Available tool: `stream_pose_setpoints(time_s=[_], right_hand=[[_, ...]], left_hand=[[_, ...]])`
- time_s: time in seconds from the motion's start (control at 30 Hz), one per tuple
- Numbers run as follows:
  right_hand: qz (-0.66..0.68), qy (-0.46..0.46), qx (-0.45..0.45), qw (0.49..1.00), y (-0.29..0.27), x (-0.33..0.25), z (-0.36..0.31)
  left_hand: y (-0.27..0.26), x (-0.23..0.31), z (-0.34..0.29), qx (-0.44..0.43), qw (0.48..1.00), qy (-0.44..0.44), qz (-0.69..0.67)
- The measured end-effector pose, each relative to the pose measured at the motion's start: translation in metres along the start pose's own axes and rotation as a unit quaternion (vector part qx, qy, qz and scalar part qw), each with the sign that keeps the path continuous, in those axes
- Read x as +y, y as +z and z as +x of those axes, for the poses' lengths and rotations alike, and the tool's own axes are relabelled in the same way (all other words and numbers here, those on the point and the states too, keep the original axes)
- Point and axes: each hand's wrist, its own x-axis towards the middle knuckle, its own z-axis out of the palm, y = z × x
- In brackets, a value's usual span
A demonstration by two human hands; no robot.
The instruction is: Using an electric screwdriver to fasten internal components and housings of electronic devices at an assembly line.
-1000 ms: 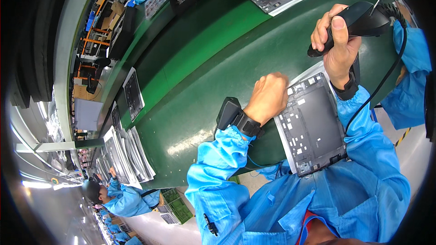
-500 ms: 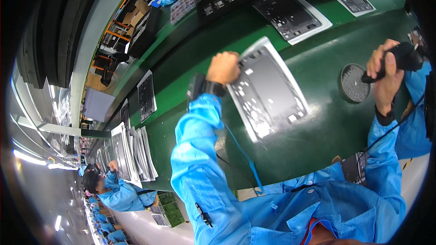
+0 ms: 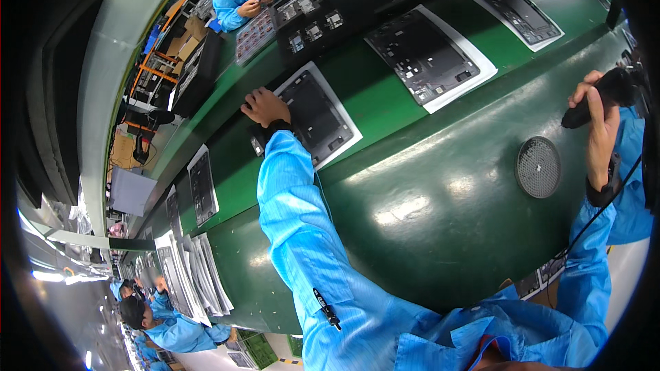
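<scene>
- a green tabletop fills most of the view, with a brighter green strip running along its far side.
- the person's left sleeve, in blue cloth, stretches across the tabletop toward that strip.
- a flat dark panel lies on a white sheet on the bright strip, partly covered by the left hand and sleeve.
- similar dark panels on white sheets lie farther along the strip: one in the middle, another near the upper right, a third to the left.
- a layered stack of sheets sits at the lower left.
- the hands are well apart. the right hand is wrapped around a black handheld scanner, held up at the far right.
- the left hand is at the panel's upper left edge, fingers bent; whether it grips the panel, i cannot tell.
- a round grey textured disc lies on the tabletop near the right hand.
- a black pen is attached to the left sleeve.
</scene>
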Motion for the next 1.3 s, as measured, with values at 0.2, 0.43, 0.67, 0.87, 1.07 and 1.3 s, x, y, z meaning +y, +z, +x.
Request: stream_pose_setpoints(time_s=[0.2,0.43,0.67,0.87,1.07,1.3], right_hand=[[-0.015,0.004,0.023,1.0,-0.002,0.012,-0.004],[0.046,0.002,0.013,0.999,0.006,0.011,-0.011],[0.012,-0.031,0.065,0.997,0.008,-0.013,-0.011],[0.045,-0.043,0.07,0.996,0.001,-0.009,-0.028],[0.085,-0.041,0.061,0.994,0.005,0.011,-0.038],[0.184,-0.032,0.061,0.98,0.025,0.016,-0.042]], left_hand=[[-0.152,0.148,-0.033,-0.138,0.738,0.151,-0.643],[-0.209,0.232,-0.06,-0.247,0.735,0.358,-0.52],[-0.213,0.229,-0.057,-0.225,0.787,0.402,-0.411],[-0.267,0.156,-0.098,-0.204,0.773,0.437,-0.412],[-0.359,0.076,-0.244,-0.262,0.707,0.47,-0.459],[-0.404,0.065,-0.357,-0.209,0.711,0.499,-0.45]])
